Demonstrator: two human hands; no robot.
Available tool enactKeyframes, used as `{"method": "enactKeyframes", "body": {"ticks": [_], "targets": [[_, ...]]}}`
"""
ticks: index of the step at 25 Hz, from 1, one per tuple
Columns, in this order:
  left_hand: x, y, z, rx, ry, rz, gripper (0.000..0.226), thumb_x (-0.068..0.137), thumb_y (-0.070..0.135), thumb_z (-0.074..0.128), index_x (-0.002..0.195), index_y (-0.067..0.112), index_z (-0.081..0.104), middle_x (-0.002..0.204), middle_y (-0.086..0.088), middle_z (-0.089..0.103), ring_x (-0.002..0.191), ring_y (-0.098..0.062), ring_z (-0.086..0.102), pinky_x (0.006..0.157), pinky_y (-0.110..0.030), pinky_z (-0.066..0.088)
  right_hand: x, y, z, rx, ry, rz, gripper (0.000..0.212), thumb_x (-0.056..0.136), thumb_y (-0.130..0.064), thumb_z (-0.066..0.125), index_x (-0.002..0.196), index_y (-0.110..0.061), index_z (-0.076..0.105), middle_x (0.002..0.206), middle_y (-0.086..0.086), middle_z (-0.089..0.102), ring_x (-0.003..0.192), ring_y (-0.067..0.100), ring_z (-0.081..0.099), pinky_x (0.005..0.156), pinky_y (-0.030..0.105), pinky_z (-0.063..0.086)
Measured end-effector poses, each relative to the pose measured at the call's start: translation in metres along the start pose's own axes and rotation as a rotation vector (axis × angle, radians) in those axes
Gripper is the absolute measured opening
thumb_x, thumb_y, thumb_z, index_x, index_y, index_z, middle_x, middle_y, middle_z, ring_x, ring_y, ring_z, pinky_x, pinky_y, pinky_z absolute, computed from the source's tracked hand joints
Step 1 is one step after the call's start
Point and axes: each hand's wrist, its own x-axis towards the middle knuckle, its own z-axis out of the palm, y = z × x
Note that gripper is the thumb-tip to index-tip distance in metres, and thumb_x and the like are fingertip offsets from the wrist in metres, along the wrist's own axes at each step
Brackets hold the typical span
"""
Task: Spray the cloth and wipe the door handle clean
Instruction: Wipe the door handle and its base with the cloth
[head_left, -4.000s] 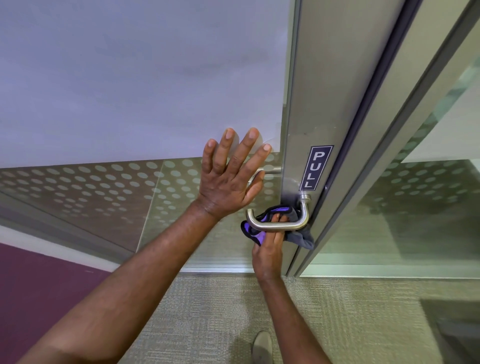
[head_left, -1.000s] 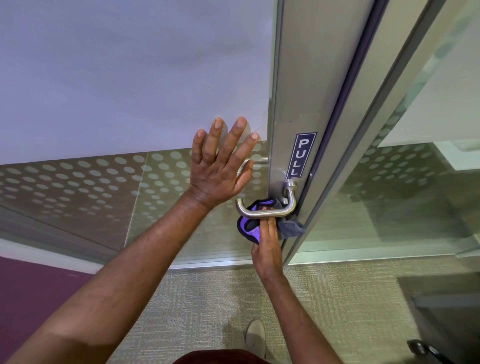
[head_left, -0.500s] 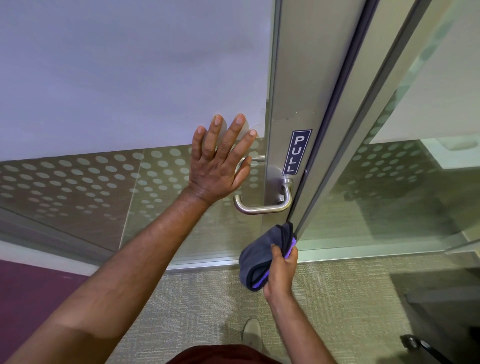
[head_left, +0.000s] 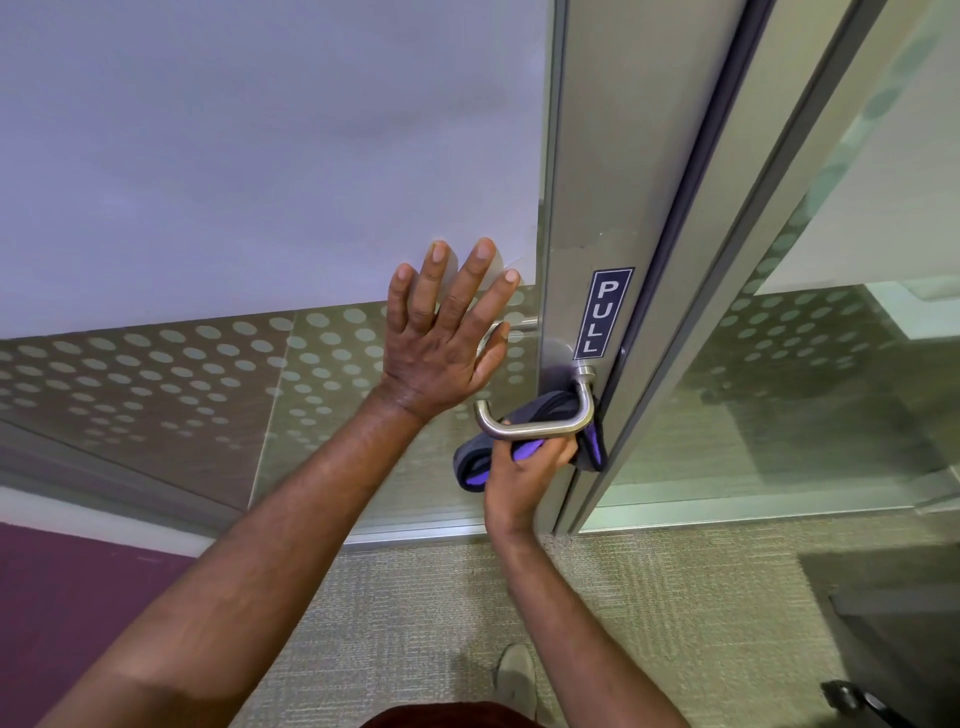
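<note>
A brushed-steel lever door handle (head_left: 524, 428) juts from the metal door frame below a blue PULL label (head_left: 601, 313). A grey and purple cloth (head_left: 545, 410) is threaded behind and under the lever. My right hand (head_left: 519, 475) grips the cloth from below, just under the lever. My left hand (head_left: 447, 338) presses flat on the frosted glass door (head_left: 260, 171), fingers spread, left of the handle. No spray bottle is in view.
The door stands slightly ajar against a metal frame (head_left: 737, 218) and a glass side panel (head_left: 810, 395) on the right. Beige carpet (head_left: 415, 613) lies below, with my shoe (head_left: 514, 673) on it. A dark object (head_left: 857, 701) sits at the bottom right.
Half a second ago my right hand held the cloth below the handle, away from it. It has risen and the cloth is back around the lever. My left hand stays on the glass.
</note>
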Motion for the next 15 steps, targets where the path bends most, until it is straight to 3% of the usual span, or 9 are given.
{"method": "enactKeyframes", "body": {"ticks": [3,5,7,11,13,15], "targets": [[-0.002,0.0,0.002,-0.001,-0.004,0.007,0.08,0.101,0.043,0.062,0.169,0.024,0.025,0.18,-0.002,0.005,0.166,-0.03,-0.002,0.134,-0.051,0.0,-0.001,0.012,0.002,-0.209,-0.039,-0.168,0.064,0.087,-0.001,0.072,0.145,-0.002,0.044,0.151,0.014,0.032,0.137,0.02,0.042,0.115,0.007,0.023],[-0.002,0.0,0.002,0.001,-0.008,0.01,0.081,0.1,0.043,0.063,0.169,0.025,0.025,0.18,-0.002,0.004,0.166,-0.03,-0.003,0.134,-0.051,0.001,0.003,0.018,0.001,-0.375,-0.053,-0.331,0.059,0.081,0.005,0.071,0.137,0.0,0.054,0.144,0.024,0.036,0.132,0.032,0.041,0.119,0.018,0.024],[-0.002,0.0,0.001,0.003,-0.009,0.009,0.082,0.1,0.042,0.063,0.17,0.025,0.024,0.18,-0.001,0.004,0.166,-0.03,-0.003,0.134,-0.051,0.001,0.012,0.025,-0.004,-0.559,-0.045,-0.469,0.055,0.076,0.005,0.077,0.129,-0.003,0.062,0.136,0.029,0.042,0.12,0.04,0.042,0.111,0.039,0.031],[-0.001,0.0,0.001,0.004,-0.003,0.007,0.077,0.101,0.042,0.061,0.168,0.025,0.027,0.18,-0.001,0.003,0.166,-0.029,-0.003,0.134,-0.05,0.0,0.027,0.032,-0.019,-0.813,-0.066,-0.58,0.06,0.065,-0.02,0.091,0.119,-0.01,0.067,0.129,0.019,0.038,0.113,0.039,0.039,0.095,0.062,0.045],[-0.002,0.0,0.001,0.003,-0.005,0.005,0.076,0.1,0.042,0.062,0.167,0.026,0.03,0.18,-0.001,0.004,0.166,-0.029,-0.003,0.134,-0.05,-0.001,0.031,0.033,-0.018,-0.845,-0.08,-0.576,0.075,0.061,-0.029,0.093,0.124,-0.011,0.059,0.131,0.021,0.038,0.112,0.039,0.039,0.09,0.064,0.05],[-0.003,0.0,0.002,0.005,-0.006,0.006,0.08,0.1,0.042,0.063,0.169,0.025,0.027,0.18,-0.001,0.004,0.166,-0.03,-0.003,0.134,-0.05,-0.001,0.031,0.034,-0.014,-0.776,-0.102,-0.567,0.078,0.065,-0.021,0.092,0.13,-0.013,0.051,0.139,0.02,0.035,0.12,0.041,0.038,0.097,0.057,0.05]]}}
